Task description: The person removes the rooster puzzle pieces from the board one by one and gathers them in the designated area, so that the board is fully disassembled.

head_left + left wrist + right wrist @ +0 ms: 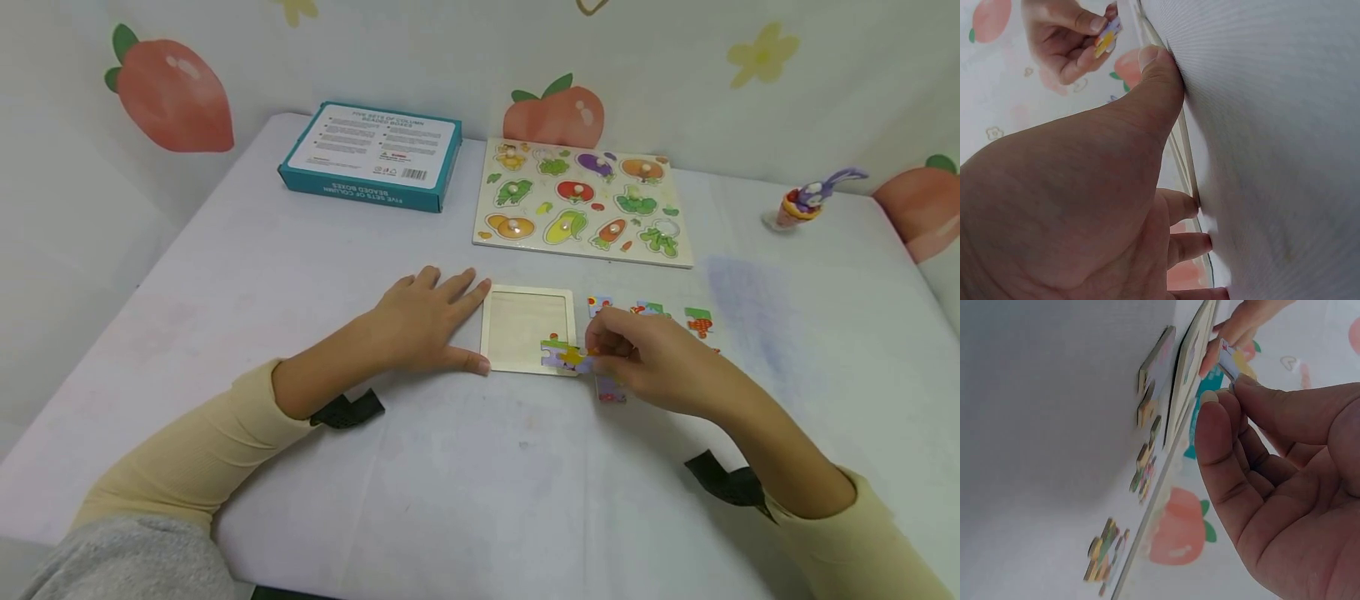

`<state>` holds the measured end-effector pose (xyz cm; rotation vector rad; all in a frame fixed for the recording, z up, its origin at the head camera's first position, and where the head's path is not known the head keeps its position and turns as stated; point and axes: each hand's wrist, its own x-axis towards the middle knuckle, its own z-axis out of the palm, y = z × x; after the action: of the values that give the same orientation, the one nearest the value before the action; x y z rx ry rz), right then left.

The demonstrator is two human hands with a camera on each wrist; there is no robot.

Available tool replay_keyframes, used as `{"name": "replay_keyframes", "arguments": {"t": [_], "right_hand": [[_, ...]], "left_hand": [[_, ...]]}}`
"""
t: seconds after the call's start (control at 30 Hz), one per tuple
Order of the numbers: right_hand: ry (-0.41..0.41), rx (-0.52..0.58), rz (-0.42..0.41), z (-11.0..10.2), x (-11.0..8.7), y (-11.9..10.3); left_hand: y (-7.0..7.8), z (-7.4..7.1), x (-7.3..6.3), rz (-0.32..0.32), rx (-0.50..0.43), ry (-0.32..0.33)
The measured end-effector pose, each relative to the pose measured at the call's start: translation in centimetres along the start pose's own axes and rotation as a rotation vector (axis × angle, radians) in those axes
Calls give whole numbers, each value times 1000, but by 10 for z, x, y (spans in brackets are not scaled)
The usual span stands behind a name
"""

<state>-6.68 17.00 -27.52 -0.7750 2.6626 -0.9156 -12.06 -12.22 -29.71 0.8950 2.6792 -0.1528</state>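
Observation:
My right hand (pixel 652 354) pinches a colourful jigsaw puzzle piece (pixel 561 356) between thumb and fingers, over the right part of a square wooden puzzle frame (pixel 525 372). The frame's recess shows bare wood. In the right wrist view the held puzzle piece (pixel 1230 362) sticks out past the thumb tip. My left hand (pixel 431 325) lies with fingers spread, its thumb and index fingertip right at the frame's left edge. From the left wrist view, the left thumb (pixel 1154 81) rests along the frame's side. Loose puzzle pieces (pixel 699 321) lie right of the frame, some partly hidden by my right hand.
Behind the frame lies a vegetable peg board (pixel 555 208). A teal box (pixel 371 154) with printed text stands at the back left. A small purple rabbit figure (pixel 806 202) stands at the back right. A white cloth (pixel 420 500) covers the table.

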Motion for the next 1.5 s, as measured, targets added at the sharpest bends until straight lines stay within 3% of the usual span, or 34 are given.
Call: {"name": "replay_keyframes", "arguments": {"t": [0.23, 0.7, 1.1, 1.5], "right_hand": [[10, 12, 46, -8, -15, 7], [61, -20, 39, -18, -46, 31], [2, -36, 118, -27, -62, 47], [-57, -57, 187, -28, -66, 57]], "left_hand": [[0, -1, 0, 0, -2, -2], [0, 0, -1, 0, 1, 0], [0, 0, -1, 4, 6, 6], [1, 0, -1, -1, 6, -4]]}}
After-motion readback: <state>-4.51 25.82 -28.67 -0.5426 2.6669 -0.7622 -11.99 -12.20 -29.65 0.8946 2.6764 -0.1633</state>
